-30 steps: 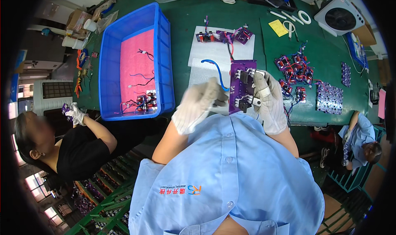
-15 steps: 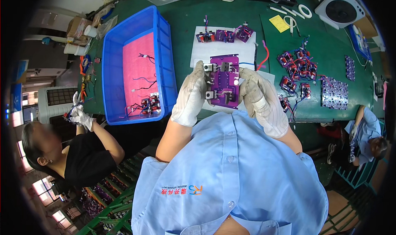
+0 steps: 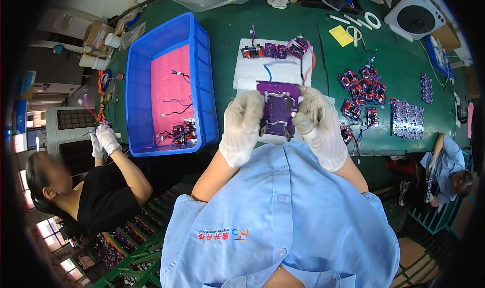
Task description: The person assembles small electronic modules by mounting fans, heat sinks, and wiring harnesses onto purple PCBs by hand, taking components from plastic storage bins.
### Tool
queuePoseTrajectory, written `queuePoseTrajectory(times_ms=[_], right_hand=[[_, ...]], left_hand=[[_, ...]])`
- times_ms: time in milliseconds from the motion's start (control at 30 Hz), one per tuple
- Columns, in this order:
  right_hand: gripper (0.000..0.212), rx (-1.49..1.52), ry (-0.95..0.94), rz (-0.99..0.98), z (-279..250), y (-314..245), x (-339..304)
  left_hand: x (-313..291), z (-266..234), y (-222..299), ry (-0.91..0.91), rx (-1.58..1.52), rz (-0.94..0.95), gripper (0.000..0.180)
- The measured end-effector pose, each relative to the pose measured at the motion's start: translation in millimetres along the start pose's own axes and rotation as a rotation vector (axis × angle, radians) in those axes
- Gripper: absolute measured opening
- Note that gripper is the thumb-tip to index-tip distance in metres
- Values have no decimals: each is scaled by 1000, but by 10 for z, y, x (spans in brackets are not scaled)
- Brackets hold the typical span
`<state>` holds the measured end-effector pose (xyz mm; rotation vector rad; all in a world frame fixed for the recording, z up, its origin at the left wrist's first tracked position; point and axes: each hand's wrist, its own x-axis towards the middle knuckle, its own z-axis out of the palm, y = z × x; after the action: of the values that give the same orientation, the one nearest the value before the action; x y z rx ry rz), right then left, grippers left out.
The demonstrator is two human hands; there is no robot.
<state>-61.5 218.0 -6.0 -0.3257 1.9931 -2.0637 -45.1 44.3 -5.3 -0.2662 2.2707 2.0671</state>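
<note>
A purple circuit board [image 3: 279, 106] is held upright in front of my chest, its solder-tracked face turned toward me. My left hand [image 3: 241, 126], in a white glove, grips its left edge. Gloved in the same way, my right hand [image 3: 321, 129] is closed on the right edge, fingers bent around it. Blue and red wires rise beyond the board's far edge. Behind it, on a white foam sheet [image 3: 245, 70], stand three small boards with red and black parts, one being a wired purple board [image 3: 299, 46].
A blue bin [image 3: 203, 81] with a pink liner holds wired boards at left. Right on the green table [image 3: 318, 15] are piled wired boards [image 3: 366, 83], stacked bare boards [image 3: 407, 120] and a grey fan [image 3: 417, 15]. A co-worker's gloved hands [image 3: 103, 140] hold wires at far left.
The board has been turned over between my hands: its large components faced me before, and the soldered face does now. Its wires have swung over the foam sheet.
</note>
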Motion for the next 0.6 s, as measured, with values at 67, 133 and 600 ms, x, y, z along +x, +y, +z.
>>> queuePoseTrajectory(times_ms=[67,133,600], right_hand=[[49,-199,63,-74,-1,9,29],[46,-319,89,-50,22,-57,40],[26,32,112,270,-20,-91,116]], left_hand=[[-41,46,3,95,363,316,33],[-53,18,-96,93,369,416,20],[34,-106,-447,120,680,835,58]])
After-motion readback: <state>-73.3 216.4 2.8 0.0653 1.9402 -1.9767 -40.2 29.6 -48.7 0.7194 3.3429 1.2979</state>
